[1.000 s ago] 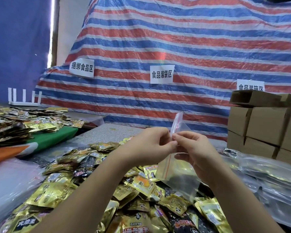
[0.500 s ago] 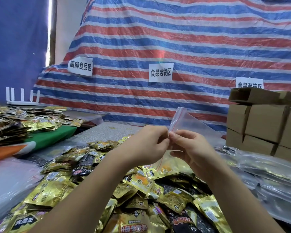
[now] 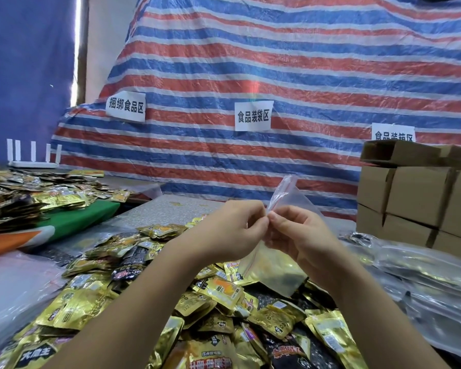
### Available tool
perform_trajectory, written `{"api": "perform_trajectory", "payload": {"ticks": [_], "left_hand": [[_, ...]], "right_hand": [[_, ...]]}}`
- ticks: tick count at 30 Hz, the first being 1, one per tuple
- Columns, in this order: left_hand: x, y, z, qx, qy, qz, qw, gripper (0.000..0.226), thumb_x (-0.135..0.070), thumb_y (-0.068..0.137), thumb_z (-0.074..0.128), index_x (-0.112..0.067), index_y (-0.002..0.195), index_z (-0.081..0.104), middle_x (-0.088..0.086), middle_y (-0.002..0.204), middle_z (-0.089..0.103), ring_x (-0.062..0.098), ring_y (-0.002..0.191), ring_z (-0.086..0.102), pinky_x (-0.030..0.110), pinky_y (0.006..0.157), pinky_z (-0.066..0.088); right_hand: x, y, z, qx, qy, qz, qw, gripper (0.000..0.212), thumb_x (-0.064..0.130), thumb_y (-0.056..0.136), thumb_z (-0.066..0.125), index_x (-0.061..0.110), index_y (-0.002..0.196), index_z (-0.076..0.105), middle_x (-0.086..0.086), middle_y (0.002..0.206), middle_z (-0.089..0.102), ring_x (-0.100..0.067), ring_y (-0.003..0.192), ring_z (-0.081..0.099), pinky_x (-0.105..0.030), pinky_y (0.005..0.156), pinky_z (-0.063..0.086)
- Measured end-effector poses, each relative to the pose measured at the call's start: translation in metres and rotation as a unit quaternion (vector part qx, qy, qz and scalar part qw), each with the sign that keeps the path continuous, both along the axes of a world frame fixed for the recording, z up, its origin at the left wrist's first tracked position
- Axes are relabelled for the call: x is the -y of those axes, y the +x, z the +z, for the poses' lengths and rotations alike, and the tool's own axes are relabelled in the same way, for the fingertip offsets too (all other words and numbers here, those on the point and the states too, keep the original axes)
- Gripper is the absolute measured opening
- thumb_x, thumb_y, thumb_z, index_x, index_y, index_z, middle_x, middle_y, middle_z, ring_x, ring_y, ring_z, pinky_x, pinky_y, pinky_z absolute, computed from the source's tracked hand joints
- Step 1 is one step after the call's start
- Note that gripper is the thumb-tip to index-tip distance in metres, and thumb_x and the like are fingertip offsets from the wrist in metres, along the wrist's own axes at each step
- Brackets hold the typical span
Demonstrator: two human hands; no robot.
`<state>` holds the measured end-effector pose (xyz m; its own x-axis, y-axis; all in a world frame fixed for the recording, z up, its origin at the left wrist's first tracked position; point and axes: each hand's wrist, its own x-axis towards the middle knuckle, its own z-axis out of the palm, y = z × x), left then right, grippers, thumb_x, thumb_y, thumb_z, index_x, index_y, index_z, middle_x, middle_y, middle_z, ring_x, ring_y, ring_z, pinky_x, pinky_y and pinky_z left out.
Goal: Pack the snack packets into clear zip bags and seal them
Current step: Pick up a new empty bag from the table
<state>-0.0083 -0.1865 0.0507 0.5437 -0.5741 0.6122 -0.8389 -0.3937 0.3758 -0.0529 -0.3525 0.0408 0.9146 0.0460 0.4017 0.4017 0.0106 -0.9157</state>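
Head view: left hand (image 3: 234, 230), right hand (image 3: 301, 235) pinching bag (image 3: 274, 265) mouth, likely prying open above packets (image 3: 213, 291) for filling.

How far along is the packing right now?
Done: filled clear bags lie stacked at right. In hand: left hand and right hand pinch an empty zip bag at its mouth. Left: a large pile of loose snack packets remains unpacked.

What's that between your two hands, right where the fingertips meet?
A clear zip bag, seen in the head view. The left hand and right hand pinch its red-lined top edge between them; the bag looks empty.
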Motion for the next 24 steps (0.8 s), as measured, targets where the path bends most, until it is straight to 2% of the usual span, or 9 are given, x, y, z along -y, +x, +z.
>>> {"api": "perform_trajectory", "payload": {"ticks": [4, 7, 12, 14, 16, 19, 21, 24], "left_hand": [[0.0, 0.0, 0.0, 0.012, 0.015, -0.004, 1.0, 0.02, -0.028, 0.101, 0.047, -0.021, 0.086, 0.058, -0.013, 0.077, 0.055, 0.002, 0.071, 0.051, 0.023, 0.061, 0.038], [0.002, 0.0, -0.003, 0.006, -0.009, -0.007, 1.0, 0.022, -0.029, 0.101, 0.048, -0.018, 0.087, 0.061, -0.01, 0.075, 0.057, 0.003, 0.066, 0.05, 0.023, 0.057, 0.038], [0.005, 0.006, -0.006, -0.004, -0.087, 0.036, 0.996, 0.024, -0.023, 0.097, 0.052, -0.01, 0.079, 0.061, 0.002, 0.069, 0.059, 0.007, 0.056, 0.047, 0.033, 0.052, 0.042], [0.0, 0.011, -0.003, -0.014, -0.148, 0.065, 0.987, 0.024, -0.018, 0.095, 0.053, -0.01, 0.073, 0.059, 0.0, 0.064, 0.056, 0.001, 0.05, 0.045, 0.018, 0.046, 0.036], [-0.009, 0.02, 0.0, -0.016, -0.203, 0.118, 0.972, 0.026, -0.018, 0.093, 0.055, -0.011, 0.069, 0.057, -0.004, 0.061, 0.053, 0.001, 0.049, 0.045, 0.015, 0.045, 0.035], [-0.016, 0.028, -0.002, -0.021, -0.209, 0.18, 0.961, 0.028, -0.026, 0.092, 0.054, -0.014, 0.067, 0.057, -0.003, 0.06, 0.054, 0.012, 0.055, 0.048, 0.031, 0.052, 0.038], [-0.015, 0.03, -0.005, -0.01, -0.183, 0.211, 0.96, 0.028, -0.028, 0.094, 0.052, -0.016, 0.068, 0.056, -0.002, 0.064, 0.057, 0.015, 0.059, 0.051, 0.032, 0.052, 0.039], [-0.017, 0.03, -0.005, 0.034, -0.143, 0.259, 0.955, 0.029, -0.03, 0.096, 0.049, -0.018, 0.071, 0.056, -0.003, 0.067, 0.058, 0.014, 0.063, 0.054, 0.031, 0.052, 0.04]], "right_hand": [[0.003, 0.001, -0.001, -0.007, -0.001, -0.009, 1.0, 0.02, 0.021, 0.081, 0.067, 0.003, 0.089, 0.072, -0.01, 0.075, 0.069, -0.016, 0.066, 0.066, -0.024, 0.063, 0.055], [0.003, 0.001, -0.001, -0.008, -0.009, -0.031, 0.999, 0.02, 0.021, 0.085, 0.066, 0.002, 0.091, 0.069, -0.008, 0.071, 0.068, -0.015, 0.063, 0.064, -0.024, 0.06, 0.054], [-0.002, 0.008, -0.004, 0.007, -0.086, -0.221, 0.971, 0.017, 0.014, 0.097, 0.063, 0.004, 0.083, 0.066, -0.003, 0.062, 0.064, -0.009, 0.051, 0.061, -0.023, 0.052, 0.05], [0.005, 0.01, -0.007, 0.005, -0.107, -0.307, 0.946, 0.019, 0.014, 0.096, 0.062, 0.002, 0.081, 0.065, -0.004, 0.062, 0.063, -0.005, 0.045, 0.059, -0.027, 0.053, 0.048], [0.015, 0.011, -0.008, 0.008, -0.118, -0.365, 0.924, 0.021, 0.014, 0.092, 0.061, -0.003, 0.081, 0.062, -0.007, 0.064, 0.061, -0.004, 0.043, 0.058, -0.032, 0.055, 0.046], [0.019, 0.009, -0.007, 0.014, -0.143, -0.393, 0.908, 0.022, 0.02, 0.086, 0.061, 0.0, 0.075, 0.061, -0.01, 0.061, 0.061, -0.015, 0.051, 0.057, -0.033, 0.055, 0.042], [0.017, 0.007, -0.007, 0.019, -0.183, -0.408, 0.894, 0.022, 0.024, 0.082, 0.059, 0.009, 0.067, 0.057, -0.013, 0.062, 0.064, -0.021, 0.054, 0.055, -0.031, 0.052, 0.038], [0.016, 0.006, -0.006, 0.02, -0.226, -0.421, 0.878, 0.022, 0.027, 0.08, 0.057, 0.009, 0.067, 0.057, -0.013, 0.068, 0.066, -0.032, 0.068, 0.066, -0.033, 0.056, 0.042]]}}
